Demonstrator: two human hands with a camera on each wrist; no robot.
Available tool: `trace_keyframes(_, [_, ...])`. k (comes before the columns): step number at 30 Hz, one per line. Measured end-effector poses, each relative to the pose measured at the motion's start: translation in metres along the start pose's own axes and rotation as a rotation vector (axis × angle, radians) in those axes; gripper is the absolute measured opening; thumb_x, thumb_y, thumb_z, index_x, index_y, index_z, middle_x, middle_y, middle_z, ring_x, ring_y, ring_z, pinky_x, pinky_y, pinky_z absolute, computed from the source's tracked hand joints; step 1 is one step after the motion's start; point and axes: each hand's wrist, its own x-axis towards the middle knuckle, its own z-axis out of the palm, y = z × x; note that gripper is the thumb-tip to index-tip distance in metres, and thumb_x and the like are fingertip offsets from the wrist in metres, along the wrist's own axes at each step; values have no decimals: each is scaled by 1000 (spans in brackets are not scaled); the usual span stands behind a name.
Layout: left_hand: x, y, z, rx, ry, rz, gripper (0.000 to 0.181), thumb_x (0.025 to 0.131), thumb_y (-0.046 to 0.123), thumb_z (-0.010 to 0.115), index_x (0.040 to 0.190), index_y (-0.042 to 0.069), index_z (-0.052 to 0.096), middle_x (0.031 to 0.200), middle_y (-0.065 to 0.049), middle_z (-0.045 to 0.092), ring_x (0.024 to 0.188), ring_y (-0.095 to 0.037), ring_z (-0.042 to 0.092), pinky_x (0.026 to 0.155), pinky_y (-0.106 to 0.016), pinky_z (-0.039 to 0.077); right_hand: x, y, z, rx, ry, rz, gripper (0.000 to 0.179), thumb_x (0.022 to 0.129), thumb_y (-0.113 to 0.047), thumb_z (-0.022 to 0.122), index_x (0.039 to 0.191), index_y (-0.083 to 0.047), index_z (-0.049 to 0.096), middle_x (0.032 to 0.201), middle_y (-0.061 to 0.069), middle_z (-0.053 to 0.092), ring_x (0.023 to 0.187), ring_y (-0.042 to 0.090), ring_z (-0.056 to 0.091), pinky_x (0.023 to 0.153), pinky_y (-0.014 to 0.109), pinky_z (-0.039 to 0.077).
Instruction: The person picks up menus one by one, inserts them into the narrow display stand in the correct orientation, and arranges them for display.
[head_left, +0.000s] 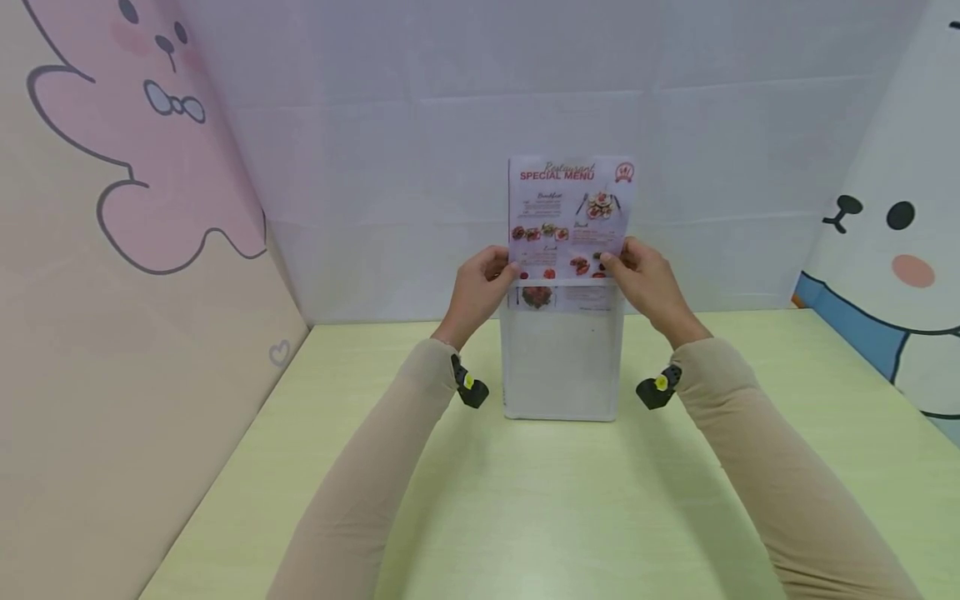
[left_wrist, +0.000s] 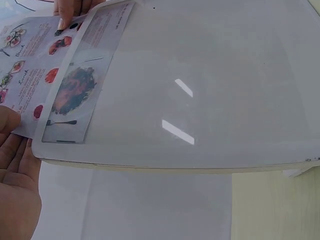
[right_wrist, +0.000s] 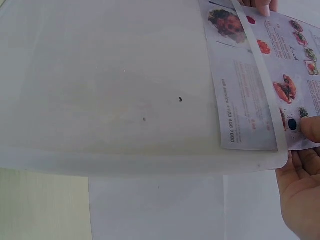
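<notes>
A printed restaurant menu sheet [head_left: 570, 212] stands upright with its lower end inside a clear-fronted white sign holder [head_left: 561, 367]. Most of the sheet sticks out above the holder's top edge. My left hand [head_left: 483, 283] pinches the menu's left edge just above that rim, thumb in front. On the opposite edge my right hand [head_left: 647, 283] pinches the sheet the same way. In the left wrist view the inserted strip of the menu [left_wrist: 75, 100] shows through the clear front. The right wrist view shows the same strip [right_wrist: 245, 95] behind the holder's rim.
The holder stands on a pale yellow-green table [head_left: 525, 500]. Behind it hangs a white cloth backdrop [head_left: 420, 167]. A beige panel with a pink cartoon figure [head_left: 172, 167] is at the left, and a white cartoon bear panel [head_left: 892, 267] at the right.
</notes>
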Motion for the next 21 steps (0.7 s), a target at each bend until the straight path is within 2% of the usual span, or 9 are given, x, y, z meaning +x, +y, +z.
trace_keyframes(16, [0,4,4,-6,19,-16,22,98,18,57,115,5,61,110,-13,69,96,-20,66,85,-33,53,-2,3,-2,14,36,-10,41,99,-30,50,128,0,53,129,22,58,118,33,54,101,50,42])
trace_keyframes(21, [1,3,5,4,35,-16,20,98,18,57,112,5,62,109,-13,69,98,-19,66,86,-32,53,-1,3,-1,23,38,-17,44,100,-36,47,129,-3,50,131,20,57,119,32,53,102,51,41])
